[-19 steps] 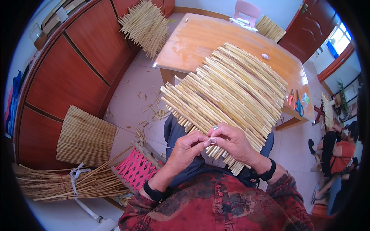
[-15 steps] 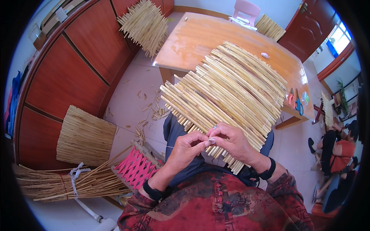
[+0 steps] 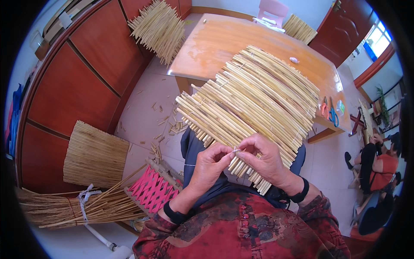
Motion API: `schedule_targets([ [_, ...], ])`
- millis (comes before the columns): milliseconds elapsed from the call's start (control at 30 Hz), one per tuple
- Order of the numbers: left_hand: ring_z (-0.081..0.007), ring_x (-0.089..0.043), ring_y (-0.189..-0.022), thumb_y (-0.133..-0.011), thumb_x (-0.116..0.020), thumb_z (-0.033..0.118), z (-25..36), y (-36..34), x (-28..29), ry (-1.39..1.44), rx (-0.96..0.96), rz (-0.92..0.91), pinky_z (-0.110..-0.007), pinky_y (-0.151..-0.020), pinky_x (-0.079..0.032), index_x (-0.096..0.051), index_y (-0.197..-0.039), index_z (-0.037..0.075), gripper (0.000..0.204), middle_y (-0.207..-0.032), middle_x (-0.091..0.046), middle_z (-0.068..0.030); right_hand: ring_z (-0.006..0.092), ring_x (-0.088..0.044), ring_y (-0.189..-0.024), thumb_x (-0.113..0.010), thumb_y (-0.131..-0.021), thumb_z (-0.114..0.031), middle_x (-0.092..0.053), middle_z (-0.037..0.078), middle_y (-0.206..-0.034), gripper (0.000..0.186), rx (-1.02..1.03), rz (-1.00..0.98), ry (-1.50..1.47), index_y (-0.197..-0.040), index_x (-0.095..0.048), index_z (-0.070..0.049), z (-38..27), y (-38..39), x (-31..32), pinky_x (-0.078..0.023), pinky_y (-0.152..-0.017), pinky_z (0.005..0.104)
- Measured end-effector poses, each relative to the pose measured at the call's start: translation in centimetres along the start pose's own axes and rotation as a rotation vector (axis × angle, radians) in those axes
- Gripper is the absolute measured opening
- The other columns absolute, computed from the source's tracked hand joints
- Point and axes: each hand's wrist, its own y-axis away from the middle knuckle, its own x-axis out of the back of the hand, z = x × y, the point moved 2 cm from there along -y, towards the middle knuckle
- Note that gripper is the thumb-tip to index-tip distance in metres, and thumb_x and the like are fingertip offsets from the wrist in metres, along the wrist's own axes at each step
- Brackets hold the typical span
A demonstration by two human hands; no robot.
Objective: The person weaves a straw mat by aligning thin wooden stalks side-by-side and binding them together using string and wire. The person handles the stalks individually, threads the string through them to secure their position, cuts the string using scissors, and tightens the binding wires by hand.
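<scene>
A mat of straw-coloured stalks (image 3: 263, 99), bound with thin string, lies slanting from my lap onto the wooden table (image 3: 207, 39). At its near edge, my left hand (image 3: 210, 167) and my right hand (image 3: 264, 160) meet with thumbs and forefingers pinched together. Between the fingertips shows a small pale loop of string (image 3: 235, 150). A thin white end of it sticks out left of my left hand. Part of the mat's near edge is hidden by my hands.
Scissors with blue handles (image 3: 333, 115) and red-handled pliers (image 3: 324, 108) lie at the table's right edge. A stool with pink webbing (image 3: 151, 185) and a tied bundle of stalks (image 3: 64, 209) are at left. Cut stalk pieces litter the floor. Another person (image 3: 381, 162) sits at far right.
My hands have shifted slightly up and left, still pinched together at the mat's edge. More of the white string now shows beside my left hand. The whole view has shifted slightly.
</scene>
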Motion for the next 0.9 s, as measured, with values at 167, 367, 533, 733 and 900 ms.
schedule_targets([
  [167,0.0,-0.039,-0.052,-0.082,-0.06,0.004,0.0,-0.3,-0.4,-0.047,-0.078,0.026,-0.016,-0.044,-0.028,-0.061,-0.086,0.003,0.004,-0.065,-0.049,0.0052,0.0073,-0.052,-0.065,-0.062,-0.078,0.0,-0.056,0.004,-0.079,0.016,0.048,0.043,0.007,-0.093,-0.057,-0.002,0.0,0.0,0.2,-0.044,-0.057,0.0207],
  [367,0.0003,-0.042,-0.058,-0.083,-0.06,0.006,-0.3,-0.2,-0.4,0.068,0.021,0.041,-0.016,-0.047,-0.032,-0.062,-0.086,0.001,0.006,-0.071,-0.051,0.0048,0.0061,-0.052,-0.066,-0.06,-0.081,-0.004,-0.056,0.003,-0.079,0.015,-0.138,0.042,-0.088,-0.096,-0.058,-0.001,0.4,0.4,0.2,-0.043,-0.057,0.0209],
  [533,-0.0012,-0.035,-0.047,-0.082,-0.059,0.004,-0.2,-0.4,-0.8,0.084,0.024,0.049,-0.017,-0.04,-0.024,-0.061,-0.087,0.001,0.006,-0.063,-0.049,0.0043,0.0073,-0.054,-0.077,-0.058,-0.082,-0.006,-0.057,0.004,-0.088,0.019,-0.2,-0.025,-0.181,-0.1,-0.059,0.001,1.2,0.3,0.3,-0.043,-0.066,0.0196],
  [733,-0.002,-0.035,-0.046,-0.083,-0.058,0.008,-0.4,-0.4,-0.5,0.194,0.135,0.023,-0.018,-0.04,-0.024,-0.06,-0.087,0.0,0.009,-0.062,-0.05,0.0029,0.0044,-0.048,-0.067,-0.057,-0.083,-0.004,-0.056,0.002,-0.082,0.016,-0.15,-0.008,-0.256,-0.097,-0.062,-0.002,1.8,0.1,-0.1,-0.039,-0.059,0.0183],
  [900,-0.0025,-0.035,-0.045,-0.084,-0.057,0.008,-0.6,-0.5,-0.4,0.264,0.207,0.007,-0.018,-0.038,-0.022,-0.06,-0.088,0.0,0.01,-0.064,-0.054,0.0004,0.005,-0.047,-0.066,-0.057,-0.082,-0.003,-0.054,0.001,-0.079,0.015,-0.136,-0.025,-0.233,-0.096,-0.063,-0.003,2.1,0.2,0.0,-0.038,-0.058,0.0198],
])
